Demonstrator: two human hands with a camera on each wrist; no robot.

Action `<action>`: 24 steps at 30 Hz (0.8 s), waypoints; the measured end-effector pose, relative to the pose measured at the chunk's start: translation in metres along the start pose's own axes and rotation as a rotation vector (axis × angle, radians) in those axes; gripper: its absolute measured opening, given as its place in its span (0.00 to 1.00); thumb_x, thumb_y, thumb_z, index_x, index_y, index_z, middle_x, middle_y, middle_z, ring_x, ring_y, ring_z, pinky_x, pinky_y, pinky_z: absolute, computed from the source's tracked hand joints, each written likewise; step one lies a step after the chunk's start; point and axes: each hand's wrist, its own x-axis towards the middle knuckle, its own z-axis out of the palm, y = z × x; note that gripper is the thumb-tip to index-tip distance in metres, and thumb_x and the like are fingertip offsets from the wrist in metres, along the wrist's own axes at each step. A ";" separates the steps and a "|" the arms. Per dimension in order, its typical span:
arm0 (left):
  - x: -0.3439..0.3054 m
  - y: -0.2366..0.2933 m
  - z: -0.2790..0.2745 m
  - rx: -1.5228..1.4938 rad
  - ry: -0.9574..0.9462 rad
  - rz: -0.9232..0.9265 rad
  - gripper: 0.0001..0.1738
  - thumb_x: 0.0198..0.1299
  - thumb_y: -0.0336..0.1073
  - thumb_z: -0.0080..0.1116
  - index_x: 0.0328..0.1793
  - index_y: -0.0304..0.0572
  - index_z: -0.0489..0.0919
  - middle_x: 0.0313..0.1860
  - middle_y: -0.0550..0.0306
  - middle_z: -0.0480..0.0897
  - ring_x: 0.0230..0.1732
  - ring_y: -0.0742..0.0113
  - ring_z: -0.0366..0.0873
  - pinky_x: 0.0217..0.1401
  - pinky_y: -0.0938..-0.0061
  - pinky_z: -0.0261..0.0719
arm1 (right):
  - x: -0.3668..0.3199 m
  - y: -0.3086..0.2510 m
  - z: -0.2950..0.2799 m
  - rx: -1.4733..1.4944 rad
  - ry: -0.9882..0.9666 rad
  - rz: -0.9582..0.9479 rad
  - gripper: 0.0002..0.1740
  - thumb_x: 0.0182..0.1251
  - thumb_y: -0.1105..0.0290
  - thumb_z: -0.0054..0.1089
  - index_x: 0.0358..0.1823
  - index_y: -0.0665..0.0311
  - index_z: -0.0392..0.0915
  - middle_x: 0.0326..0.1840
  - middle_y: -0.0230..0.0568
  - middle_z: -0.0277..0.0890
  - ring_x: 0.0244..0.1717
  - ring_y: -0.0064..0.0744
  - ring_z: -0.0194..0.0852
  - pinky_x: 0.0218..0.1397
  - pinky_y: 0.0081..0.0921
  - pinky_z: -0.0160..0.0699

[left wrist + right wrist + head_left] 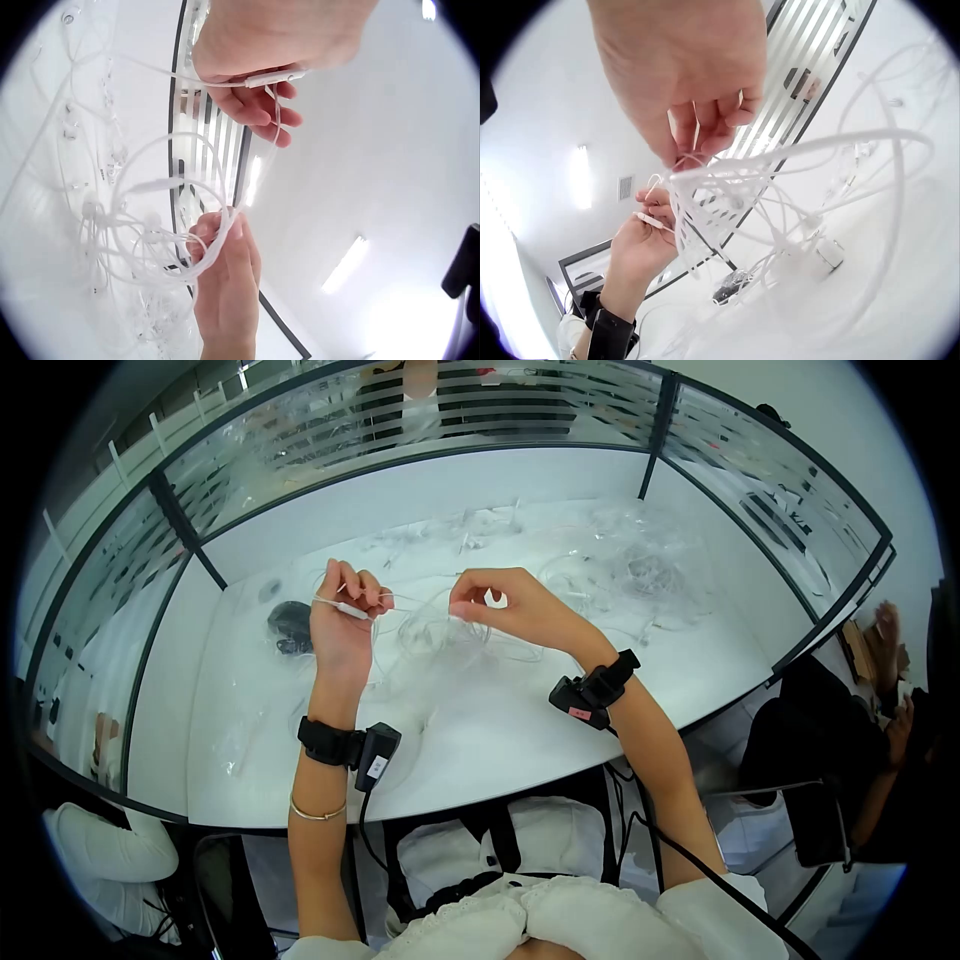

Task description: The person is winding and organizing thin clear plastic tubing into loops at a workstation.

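Note:
In the head view both hands are raised over the white table, slightly apart. My left hand (pixel 343 642) has its palm turned up and curled fingers holding a thin white earphone cable. The cable's small white inline control (pixel 274 78) lies across that palm. With thumb and fingertips, my right hand (pixel 520 605) pinches a bundle of looped white cable (pixel 825 141). Below the pinch, loops and thin strands hang in a loose tangle. A thin strand runs between the two hands.
A black bundle (pixel 290 627) lies left of the left hand. Clear plastic bags and coiled white cables (pixel 655 572) spread over the table's back right. A low white partition (pixel 400 490) with striped glass above it encloses the table. Another person's hands (pixel 890 650) show at far right.

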 end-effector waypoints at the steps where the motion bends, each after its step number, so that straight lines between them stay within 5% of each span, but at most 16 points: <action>1: 0.000 0.001 -0.001 -0.023 0.020 -0.006 0.23 0.74 0.48 0.37 0.24 0.46 0.61 0.20 0.60 0.68 0.29 0.62 0.71 0.36 0.73 0.66 | -0.001 -0.001 -0.002 0.038 0.041 0.009 0.09 0.68 0.64 0.58 0.37 0.63 0.78 0.32 0.26 0.77 0.33 0.19 0.70 0.39 0.19 0.63; 9: -0.002 0.007 0.017 -0.239 0.052 0.015 0.22 0.75 0.43 0.37 0.24 0.45 0.60 0.20 0.64 0.59 0.25 0.70 0.56 0.31 0.79 0.61 | -0.001 0.007 -0.010 0.397 0.323 0.101 0.08 0.71 0.66 0.53 0.39 0.64 0.73 0.32 0.27 0.72 0.31 0.15 0.64 0.36 0.15 0.63; 18: 0.024 0.030 0.003 -0.250 -0.132 0.091 0.21 0.74 0.39 0.36 0.24 0.45 0.58 0.19 0.64 0.56 0.23 0.75 0.50 0.26 0.79 0.53 | -0.007 -0.001 -0.025 0.086 0.526 0.049 0.11 0.69 0.63 0.56 0.38 0.64 0.75 0.24 0.27 0.69 0.26 0.15 0.60 0.31 0.16 0.61; 21: 0.031 0.032 0.018 -0.165 -0.143 0.042 0.20 0.74 0.40 0.36 0.24 0.46 0.58 0.19 0.65 0.56 0.22 0.75 0.51 0.26 0.80 0.53 | -0.005 0.007 -0.026 0.112 0.461 0.019 0.11 0.68 0.62 0.58 0.41 0.63 0.75 0.23 0.28 0.68 0.26 0.17 0.62 0.31 0.17 0.62; 24: 0.030 0.019 0.029 -0.066 -0.173 -0.032 0.21 0.74 0.43 0.37 0.25 0.46 0.61 0.17 0.65 0.60 0.21 0.76 0.52 0.26 0.80 0.52 | -0.010 0.007 -0.020 -0.026 0.181 0.073 0.13 0.66 0.61 0.59 0.44 0.60 0.75 0.23 0.29 0.68 0.26 0.20 0.63 0.31 0.20 0.64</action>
